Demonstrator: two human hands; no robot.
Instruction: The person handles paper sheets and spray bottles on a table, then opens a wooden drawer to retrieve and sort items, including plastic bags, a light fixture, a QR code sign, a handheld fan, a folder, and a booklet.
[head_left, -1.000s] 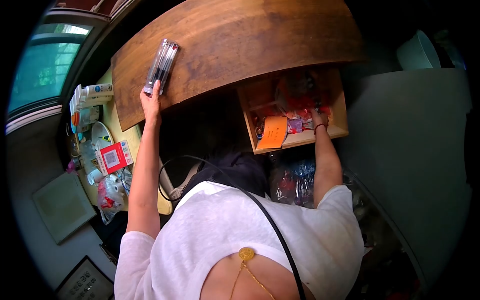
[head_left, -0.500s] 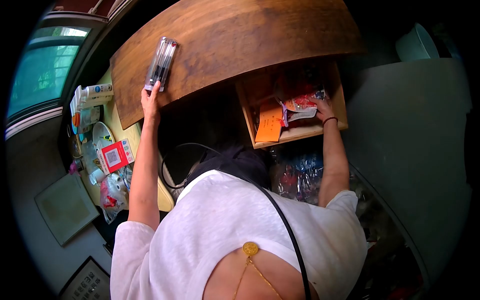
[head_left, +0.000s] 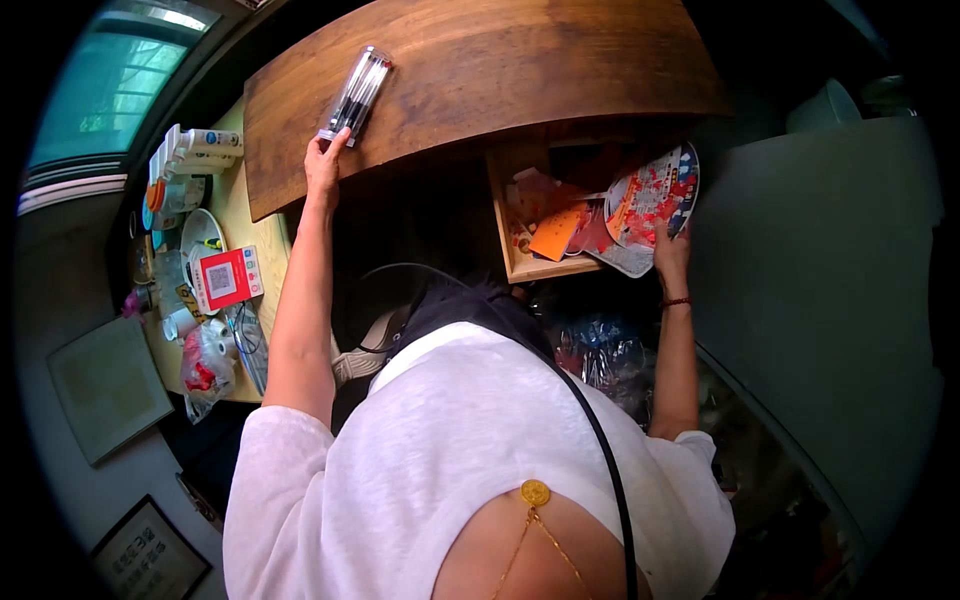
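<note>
My left hand (head_left: 324, 172) is closed round the lower end of a clear plastic tube of pens (head_left: 362, 90), which lies slanted over the wooden desk top. At the right, my right hand (head_left: 672, 252) grips the edge of a round printed hand fan (head_left: 650, 195), red and white with a pale handle pointing left. The fan is raised over the right side of the open drawer (head_left: 515, 268). Below it a second flat piece with a grey rim shows in part. An orange envelope (head_left: 556, 235) and loose red papers lie in the drawer.
The wooden desk (head_left: 480, 70) spans the top. On a side table at left stand white bottles (head_left: 208, 142), a red QR-code card (head_left: 228, 279) and a plastic bag (head_left: 207, 358). A dark grey surface (head_left: 810, 260) is at right. A black cable (head_left: 590, 410) crosses my shirt.
My right hand has drawn the round fan up and rightward out of the drawer's pile, uncovering more papers. My left hand has shifted up and right with the pen tube.
</note>
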